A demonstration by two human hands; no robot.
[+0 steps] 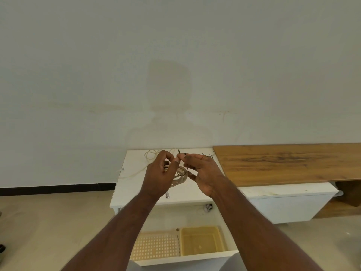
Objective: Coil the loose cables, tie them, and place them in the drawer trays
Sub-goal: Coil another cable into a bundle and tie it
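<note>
Coiled cream cable (180,176) sits over the white surface (199,194), between both hands — left hand (160,173) and right hand (203,171) each pinch a thin black tie (181,153) with curled fingers just above it. Another loose cable (151,154) lies behind. Below, the open drawer (185,260) holds a perforated tray (156,246) beside a yellow tray (203,241).

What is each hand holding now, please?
Left hand: pinches the thin black twist tie.
Right hand: pinches the same tie, around the coiled beige cable.
</note>
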